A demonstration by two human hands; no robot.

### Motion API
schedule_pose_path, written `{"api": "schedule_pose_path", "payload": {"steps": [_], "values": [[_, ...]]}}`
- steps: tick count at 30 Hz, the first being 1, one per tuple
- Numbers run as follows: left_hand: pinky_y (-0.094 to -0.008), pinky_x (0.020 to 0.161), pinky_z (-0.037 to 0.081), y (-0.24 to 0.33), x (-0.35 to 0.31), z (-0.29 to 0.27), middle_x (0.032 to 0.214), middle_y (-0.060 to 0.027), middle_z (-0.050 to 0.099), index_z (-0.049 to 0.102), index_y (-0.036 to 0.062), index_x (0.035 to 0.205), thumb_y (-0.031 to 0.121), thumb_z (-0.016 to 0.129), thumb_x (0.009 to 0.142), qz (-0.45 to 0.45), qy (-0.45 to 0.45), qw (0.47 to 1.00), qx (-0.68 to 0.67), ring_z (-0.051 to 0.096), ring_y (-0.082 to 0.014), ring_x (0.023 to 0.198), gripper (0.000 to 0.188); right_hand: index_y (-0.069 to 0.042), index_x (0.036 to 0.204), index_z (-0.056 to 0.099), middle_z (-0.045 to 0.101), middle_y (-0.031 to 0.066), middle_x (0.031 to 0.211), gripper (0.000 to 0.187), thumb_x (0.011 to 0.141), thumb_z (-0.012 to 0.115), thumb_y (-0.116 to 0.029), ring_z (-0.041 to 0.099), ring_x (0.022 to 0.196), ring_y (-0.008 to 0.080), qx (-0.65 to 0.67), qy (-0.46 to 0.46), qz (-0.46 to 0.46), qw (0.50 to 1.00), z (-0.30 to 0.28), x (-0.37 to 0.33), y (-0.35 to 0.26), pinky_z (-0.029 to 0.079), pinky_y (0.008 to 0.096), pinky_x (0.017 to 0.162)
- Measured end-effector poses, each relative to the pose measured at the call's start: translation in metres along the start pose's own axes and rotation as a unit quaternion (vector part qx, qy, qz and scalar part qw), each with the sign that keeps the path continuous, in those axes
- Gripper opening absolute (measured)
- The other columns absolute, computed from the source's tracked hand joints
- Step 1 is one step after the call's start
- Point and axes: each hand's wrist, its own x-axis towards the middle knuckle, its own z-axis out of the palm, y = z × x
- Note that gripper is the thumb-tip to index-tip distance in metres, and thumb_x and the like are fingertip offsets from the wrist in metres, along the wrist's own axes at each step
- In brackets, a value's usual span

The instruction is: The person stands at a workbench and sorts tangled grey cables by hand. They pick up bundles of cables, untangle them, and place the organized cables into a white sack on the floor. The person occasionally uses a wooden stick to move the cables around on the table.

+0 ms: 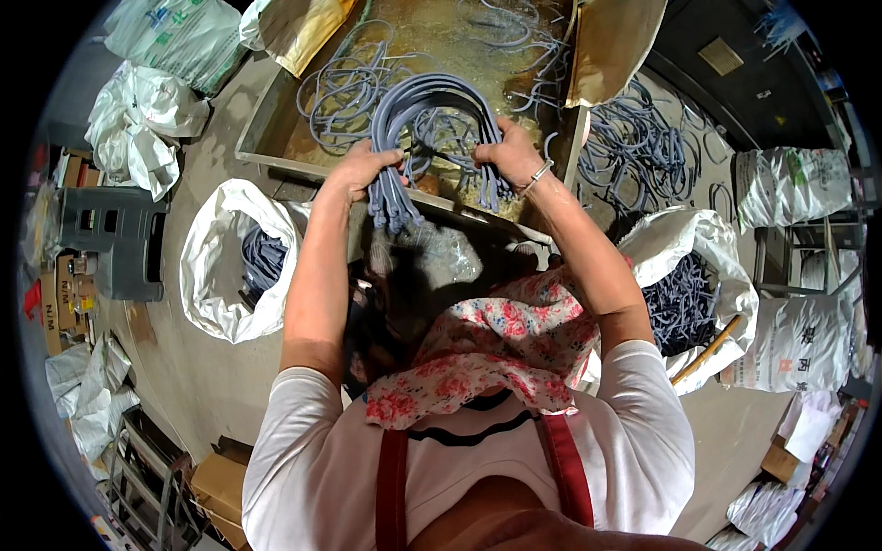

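A bundle of curved blue-grey rubbery strips [439, 84] arches between my two hands, its bend pointing away from me and its ends hanging toward me. My left hand [364, 169] is closed around the left leg of the arch. Around the right leg, my right hand [512, 156] is closed too, with a bracelet on that wrist. The bundle is held over the near edge of a wide, shallow metal tank [292, 167] holding murky water. More loose strips [344, 96] lie tangled in the tank, beyond my hands.
On the left stands an open white sack [204, 285] with coiled strips inside. To the right, another white sack [730, 248] holds short dark offcuts [678, 308] and a wooden stick [706, 350]. Tangled strips [638, 147] lie right of the tank. A grey plastic stool [115, 230] stands far left.
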Motion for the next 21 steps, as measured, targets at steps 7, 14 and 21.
{"api": "schedule_pose_path", "payload": {"steps": [7, 14, 21], "values": [[-0.0441, 0.063, 0.055, -0.018, 0.014, 0.003, 0.08, -0.0177, 0.06, 0.049, -0.0065, 0.097, 0.002, 0.053, 0.079, -0.054, -0.052, 0.995, -0.066, 0.063, -0.0316, 0.072, 0.02, 0.0, 0.104, 0.057, 0.061, 0.0017, 0.084, 0.03, 0.082, 0.061, -0.021, 0.056, 0.069, 0.0077, 0.171, -0.128, 0.039, 0.976, -0.027, 0.003, -0.021, 0.046, 0.02, 0.063], [-0.0421, 0.069, 0.056, -0.019, 0.015, 0.014, 0.092, -0.0209, 0.06, 0.048, -0.0093, 0.104, 0.007, 0.057, 0.08, -0.091, -0.099, 0.988, -0.075, 0.063, -0.0315, 0.08, 0.03, -0.001, 0.104, 0.058, 0.063, 0.004, 0.092, 0.025, 0.085, 0.056, -0.017, 0.06, 0.083, 0.0117, 0.255, -0.129, 0.007, 0.958, -0.026, -0.008, -0.037, 0.047, 0.0238, 0.074], [-0.0396, 0.069, 0.056, -0.023, 0.024, 0.019, 0.087, -0.0181, 0.061, 0.05, -0.008, 0.102, 0.007, 0.058, 0.081, -0.08, -0.142, 0.983, -0.088, 0.063, -0.0271, 0.077, 0.027, 0.003, 0.11, 0.053, 0.063, 0.011, 0.096, 0.033, 0.083, 0.057, -0.016, 0.061, 0.083, 0.0185, 0.326, -0.113, -0.009, 0.938, -0.022, -0.009, -0.045, 0.05, 0.0278, 0.073]]}}
